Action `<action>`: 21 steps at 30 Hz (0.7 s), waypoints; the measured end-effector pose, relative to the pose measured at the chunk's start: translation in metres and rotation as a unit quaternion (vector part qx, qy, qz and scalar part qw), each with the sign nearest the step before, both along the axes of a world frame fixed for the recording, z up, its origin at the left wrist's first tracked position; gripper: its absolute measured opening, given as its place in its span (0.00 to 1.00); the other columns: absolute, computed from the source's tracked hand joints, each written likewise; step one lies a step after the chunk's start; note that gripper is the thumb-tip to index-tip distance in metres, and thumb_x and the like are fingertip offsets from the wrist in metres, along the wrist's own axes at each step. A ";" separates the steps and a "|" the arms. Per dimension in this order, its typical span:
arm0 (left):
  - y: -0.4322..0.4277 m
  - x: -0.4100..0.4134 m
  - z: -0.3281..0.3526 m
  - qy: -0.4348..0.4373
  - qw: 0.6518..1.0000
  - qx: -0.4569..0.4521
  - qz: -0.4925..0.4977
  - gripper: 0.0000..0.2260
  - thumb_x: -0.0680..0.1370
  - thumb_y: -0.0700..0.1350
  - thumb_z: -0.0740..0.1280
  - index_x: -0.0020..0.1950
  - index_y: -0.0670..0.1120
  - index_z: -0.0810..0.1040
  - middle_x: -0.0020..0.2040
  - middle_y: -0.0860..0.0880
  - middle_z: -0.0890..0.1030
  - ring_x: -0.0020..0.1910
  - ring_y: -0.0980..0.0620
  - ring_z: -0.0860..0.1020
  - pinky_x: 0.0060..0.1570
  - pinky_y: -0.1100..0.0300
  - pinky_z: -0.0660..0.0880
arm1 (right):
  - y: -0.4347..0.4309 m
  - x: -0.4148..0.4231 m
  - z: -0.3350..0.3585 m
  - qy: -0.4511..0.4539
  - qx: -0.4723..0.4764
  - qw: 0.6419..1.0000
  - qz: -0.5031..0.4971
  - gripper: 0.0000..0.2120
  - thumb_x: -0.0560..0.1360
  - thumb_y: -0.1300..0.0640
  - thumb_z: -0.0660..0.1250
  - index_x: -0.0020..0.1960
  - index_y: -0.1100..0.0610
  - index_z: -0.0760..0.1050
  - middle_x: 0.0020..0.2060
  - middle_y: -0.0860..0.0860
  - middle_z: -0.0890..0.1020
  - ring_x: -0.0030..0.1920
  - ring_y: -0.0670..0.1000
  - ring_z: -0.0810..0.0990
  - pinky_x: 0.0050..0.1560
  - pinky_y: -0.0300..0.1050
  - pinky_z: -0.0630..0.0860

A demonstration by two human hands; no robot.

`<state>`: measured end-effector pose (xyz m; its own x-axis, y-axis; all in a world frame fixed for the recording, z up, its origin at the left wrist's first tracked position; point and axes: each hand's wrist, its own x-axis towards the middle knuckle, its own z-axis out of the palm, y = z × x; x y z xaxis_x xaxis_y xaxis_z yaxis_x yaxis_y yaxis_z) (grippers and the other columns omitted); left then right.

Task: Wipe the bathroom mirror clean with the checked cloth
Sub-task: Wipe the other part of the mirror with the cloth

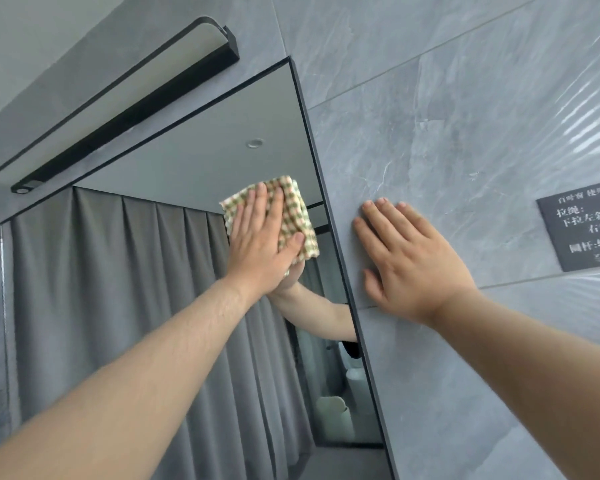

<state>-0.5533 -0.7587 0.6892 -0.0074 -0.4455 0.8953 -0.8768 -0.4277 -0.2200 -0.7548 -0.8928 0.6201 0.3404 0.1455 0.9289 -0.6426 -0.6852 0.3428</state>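
Cloth [293, 211], checked, partly hidden under left grip [260, 237], fingers flat, pressing it to mirror [118, 289] | right grip [413, 265] spread flat on wall tile [430, 133] | sign [584, 233] cut off at edge.

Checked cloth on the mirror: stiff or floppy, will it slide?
The folded green-and-cream checked fabric cloth is probably floppy: its edges curl unevenly. Likely light, since the flat left hand alone pins it. It should slide easily on the smooth black-framed mirror.
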 end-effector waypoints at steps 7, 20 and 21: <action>0.000 0.016 -0.085 -0.015 0.999 -0.003 -0.044 0.30 0.83 0.62 0.40 0.81 0.50 0.40 0.82 0.46 0.40 0.81 0.49 0.38 0.78 0.49 0.39 | -0.003 0.005 -0.027 -0.014 -0.001 1.000 -0.014 0.34 0.73 0.48 0.59 0.74 0.66 0.66 0.75 0.64 0.65 0.76 0.64 0.64 0.76 0.62 0.58; 0.014 0.017 -0.179 0.073 0.993 0.007 -0.088 0.37 0.78 0.60 0.58 0.81 0.55 0.43 0.81 0.54 0.39 0.80 0.54 0.40 0.78 0.56 0.37 | -0.002 0.007 -0.093 -0.009 0.010 1.000 -0.009 0.35 0.75 0.47 0.59 0.76 0.67 0.63 0.75 0.67 0.62 0.77 0.66 0.59 0.77 0.63 0.54; 0.013 0.014 -0.170 0.083 0.993 -0.002 -0.088 0.37 0.77 0.61 0.58 0.81 0.53 0.44 0.81 0.53 0.40 0.80 0.55 0.38 0.78 0.56 0.36 | -0.002 0.007 -0.093 -0.011 0.010 1.000 -0.008 0.36 0.75 0.47 0.60 0.76 0.67 0.62 0.75 0.67 0.62 0.77 0.66 0.59 0.77 0.63 0.54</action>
<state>-0.5392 -0.7457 0.5193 0.0626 -0.4459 0.8929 -0.9620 -0.2651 -0.0650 -0.7473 -0.8951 0.5270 0.3223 0.1211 0.9389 -0.6610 -0.6812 0.3147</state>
